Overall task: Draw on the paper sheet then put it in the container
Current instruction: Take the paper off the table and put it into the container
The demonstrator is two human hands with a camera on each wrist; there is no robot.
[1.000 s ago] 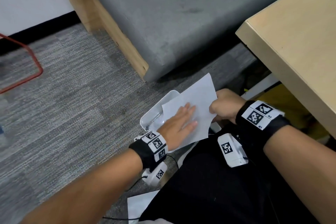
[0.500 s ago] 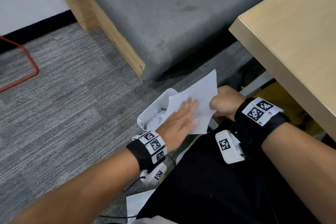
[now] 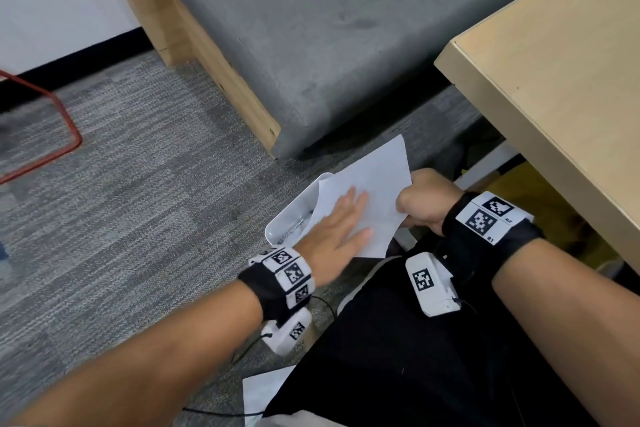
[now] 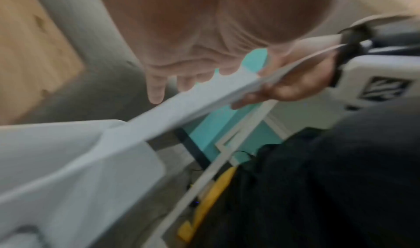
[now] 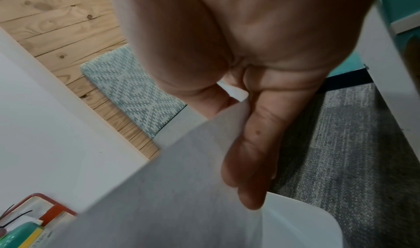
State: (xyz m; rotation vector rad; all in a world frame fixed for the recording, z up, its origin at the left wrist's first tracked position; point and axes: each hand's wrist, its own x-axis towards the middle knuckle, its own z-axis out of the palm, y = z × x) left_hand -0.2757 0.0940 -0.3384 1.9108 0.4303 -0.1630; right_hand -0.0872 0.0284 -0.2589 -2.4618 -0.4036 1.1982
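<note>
Since a second ago, our view has drifted slightly while the paper sheet (image 3: pixel 367 198) has stayed over the white container (image 3: pixel 294 215) on the carpet (image 3: pixel 138 218). Our left hand (image 3: pixel 332 229) lies flat on the sheet with fingers straight and spread, pressing it down toward the container's mouth. Our right hand (image 3: pixel 424 199) is curled, its grip pinching the sheet's right edge between thumb and fingers (image 5: pixel 254 144).

Most of the container is covered by the sheet and the left hand; only its left rim and a glimpse of the inside show, and what lies within is too blurred to make out. Whether anything is drawn on the sheet cannot be told; the side facing us looks blank. The left wrist view is smeared, showing the sheet (image 4: pixel 181 108) edge-on, slanting into the container (image 4: pixel 79 162). The right wrist view shows the underside of the sheet (image 5: pixel 170 189).

Around us: a grey cushioned bench (image 3: pixel 329 28) with a wooden frame just beyond the container, a pale tabletop (image 3: pixel 554 97) at right cut off by the frame edge, a red metal frame (image 3: pixel 62 125) at far left, and another white sheet (image 3: pixel 263 395) partly hidden behind our dark-clad leg (image 3: pixel 398 357).
</note>
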